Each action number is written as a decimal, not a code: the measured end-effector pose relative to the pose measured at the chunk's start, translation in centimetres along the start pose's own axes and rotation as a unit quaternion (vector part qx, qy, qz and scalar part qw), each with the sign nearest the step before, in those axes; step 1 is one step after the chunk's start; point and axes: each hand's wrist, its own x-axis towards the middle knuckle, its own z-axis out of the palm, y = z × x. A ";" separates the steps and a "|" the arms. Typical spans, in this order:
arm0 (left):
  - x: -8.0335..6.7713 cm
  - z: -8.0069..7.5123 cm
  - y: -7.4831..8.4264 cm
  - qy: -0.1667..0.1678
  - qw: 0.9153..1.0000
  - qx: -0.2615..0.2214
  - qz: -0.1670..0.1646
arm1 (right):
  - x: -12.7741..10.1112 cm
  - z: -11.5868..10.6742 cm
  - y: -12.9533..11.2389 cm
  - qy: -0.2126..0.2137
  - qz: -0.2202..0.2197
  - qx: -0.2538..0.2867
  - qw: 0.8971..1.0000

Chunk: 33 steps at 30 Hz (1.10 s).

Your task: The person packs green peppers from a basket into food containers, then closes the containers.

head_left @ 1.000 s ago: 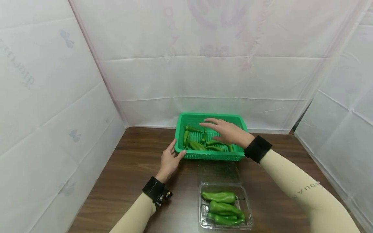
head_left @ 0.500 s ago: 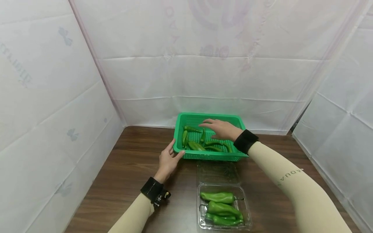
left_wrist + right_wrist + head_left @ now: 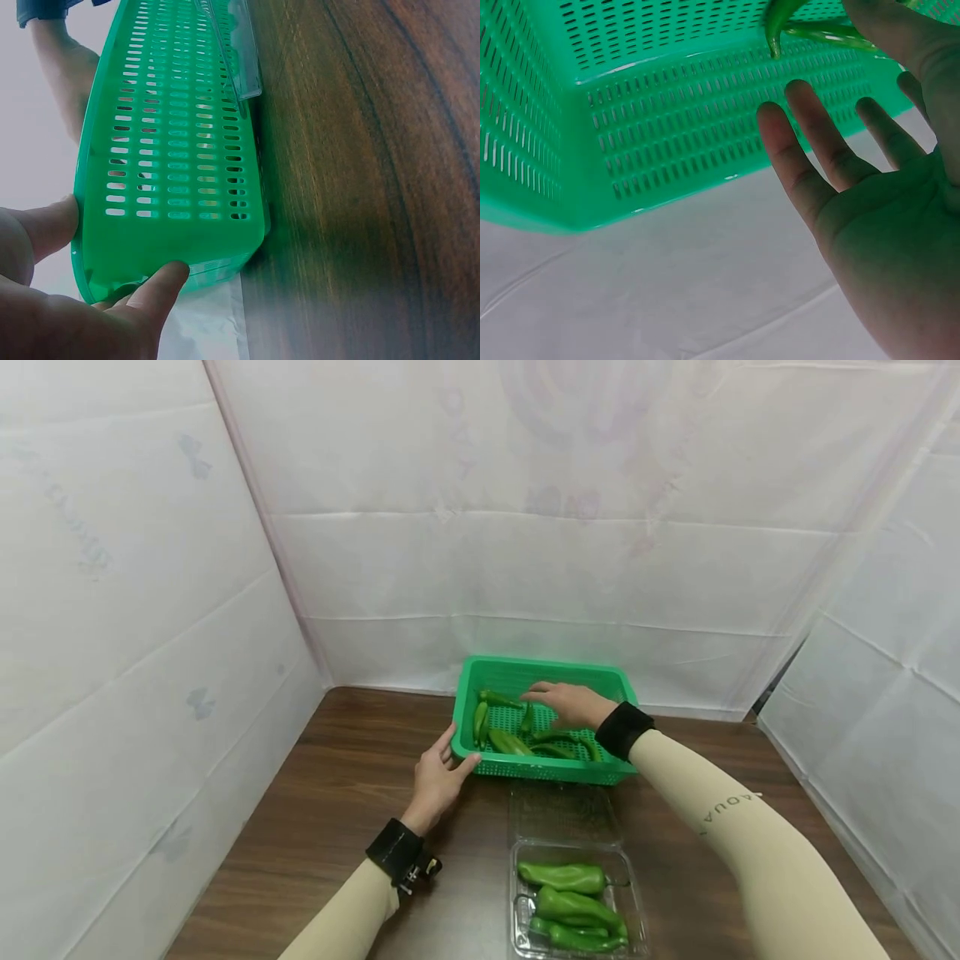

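Note:
My left hand [image 3: 437, 781] holds the near left corner of a green perforated plastic basket [image 3: 551, 766], its thumb and fingers set apart along the corner. In the left wrist view the basket wall [image 3: 169, 244] shows with the left hand [image 3: 90, 307] against it. Several slim green peppers [image 3: 510, 742] lie on the basket floor. Over them, inside the basket, hovers my right hand [image 3: 573, 704], palm down. The right wrist view shows that hand [image 3: 900, 217] with fingers spread and nothing in them, close to a curved pepper [image 3: 776, 26].
In front of the basket is a clear hinged plastic box [image 3: 639, 906], its lid [image 3: 562, 816] folded back towards the basket. Several larger green peppers [image 3: 573, 904] lie in the box. White sheeting [image 3: 480, 568] walls the brown wooden table [image 3: 352, 760] at back and sides.
My right hand has moved a little left and lower into the basket. My left hand stays at the corner. The head view has shifted slightly.

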 end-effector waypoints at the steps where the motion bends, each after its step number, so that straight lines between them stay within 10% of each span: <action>1: 0.0 0.0 -0.1 0.000 1.000 -0.002 0.000 | 0.1 0.1 0.0 -0.003 -0.002 0.001 1.000; 33: 0.0 0.9 -1.0 0.019 1.000 0.009 0.012 | 4.0 4.0 1.2 -0.101 0.021 -0.005 0.995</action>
